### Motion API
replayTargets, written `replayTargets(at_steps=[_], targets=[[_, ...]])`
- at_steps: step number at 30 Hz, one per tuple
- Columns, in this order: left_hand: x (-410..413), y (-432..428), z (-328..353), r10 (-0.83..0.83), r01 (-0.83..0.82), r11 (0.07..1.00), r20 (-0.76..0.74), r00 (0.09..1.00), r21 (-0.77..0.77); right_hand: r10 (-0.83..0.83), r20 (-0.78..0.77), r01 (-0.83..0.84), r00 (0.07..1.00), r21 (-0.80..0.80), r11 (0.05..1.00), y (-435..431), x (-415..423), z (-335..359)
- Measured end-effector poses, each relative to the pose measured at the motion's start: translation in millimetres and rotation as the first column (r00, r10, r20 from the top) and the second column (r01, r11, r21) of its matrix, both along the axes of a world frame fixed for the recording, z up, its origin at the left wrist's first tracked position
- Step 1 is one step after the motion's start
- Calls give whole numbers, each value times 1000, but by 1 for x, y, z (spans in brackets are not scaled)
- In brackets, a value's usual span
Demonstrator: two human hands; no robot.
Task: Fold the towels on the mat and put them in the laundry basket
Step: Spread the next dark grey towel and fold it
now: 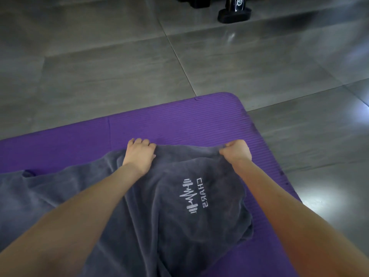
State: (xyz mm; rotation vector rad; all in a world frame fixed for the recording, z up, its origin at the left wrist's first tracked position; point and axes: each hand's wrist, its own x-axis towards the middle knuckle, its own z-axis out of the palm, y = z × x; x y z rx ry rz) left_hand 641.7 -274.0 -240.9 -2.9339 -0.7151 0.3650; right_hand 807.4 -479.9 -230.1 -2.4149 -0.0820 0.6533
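Observation:
A grey towel (pixel 169 212) with a pale embroidered logo lies rumpled on the purple mat (pixel 179 120). It spreads from the left edge of the view to the mat's right side. My left hand (pixel 139 154) grips the towel's far edge with curled fingers. My right hand (pixel 237 150) pinches the same far edge about a forearm's length to the right. The edge is stretched between both hands, slightly raised off the mat. No laundry basket is in view.
Grey floor tiles (pixel 119 66) surround the mat on the far side and the right. A black base of some equipment (pixel 234 15) stands on the floor at the top right. The mat's rounded far corner (pixel 235 100) lies beyond my right hand.

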Motion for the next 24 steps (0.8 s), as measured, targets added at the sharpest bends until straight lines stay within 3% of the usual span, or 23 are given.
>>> replayTargets(at_steps=[6, 9, 11, 13, 16, 18, 20, 24], targets=[[8, 16, 0, -51, 51, 999, 155, 987, 5, -128, -143, 162, 981, 252, 954, -13, 13, 0], [29, 26, 12, -64, 42, 997, 354, 933, 69, -160, -35, 158, 986, 460, 874, -9, 28, 3], [45, 31, 20, 12, -50, 996, 453, 891, 71, -146, 61, 96, 987, 504, 858, -2, 42, 4], [55, 32, 23, 131, -153, 988, 432, 893, 16, -87, 128, 24, 988, 431, 902, 3, 52, 0], [52, 22, 20, 199, -216, 976, 368, 908, 6, 80, 197, -98, 977, 80, 992, -11, 50, -13], [41, 9, 11, 113, -122, 993, 330, 937, 6, 85, 275, -68, 958, -69, 995, -34, 33, -21], [27, -8, 2, -9, 22, 999, 300, 954, -38, 42, 333, -7, 942, -106, 994, -61, 7, -24], [-1, -51, -10, -215, 258, 948, 218, 952, -189, 84, 271, -24, 959, -220, 975, -106, -47, -21]])
